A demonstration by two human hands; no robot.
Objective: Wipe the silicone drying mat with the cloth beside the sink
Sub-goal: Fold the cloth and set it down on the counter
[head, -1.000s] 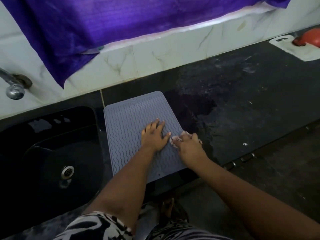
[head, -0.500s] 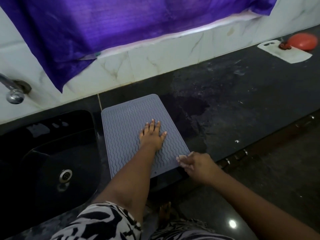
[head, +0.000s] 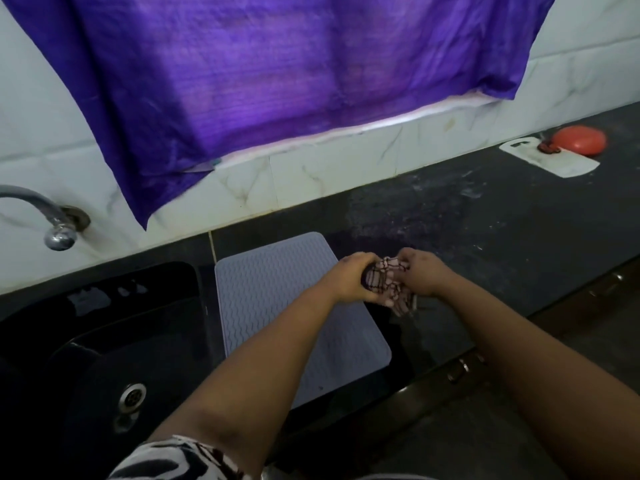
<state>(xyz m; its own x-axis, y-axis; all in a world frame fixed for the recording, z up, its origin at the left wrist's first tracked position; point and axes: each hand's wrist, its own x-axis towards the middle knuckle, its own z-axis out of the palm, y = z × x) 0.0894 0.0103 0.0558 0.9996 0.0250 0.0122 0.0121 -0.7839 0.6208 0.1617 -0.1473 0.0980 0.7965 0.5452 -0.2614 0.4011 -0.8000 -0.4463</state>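
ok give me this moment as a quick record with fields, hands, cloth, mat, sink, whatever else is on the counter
left hand: grips the cloth's left end
right hand: grips the cloth's right end
cloth: pale with dark checks, bunched between both hands, held over the mat's right edge
mat: grey, wavy ribs, flat on the counter, right of the sink
sink: black, drain showing, tap above it
counter: dark, smeared
far right: white board with a red object
wall: purple fabric hanging over tiles

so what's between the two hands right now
In the head view, the checked cloth stretches between the left hand and the right hand; both grip it above the mat's right edge.
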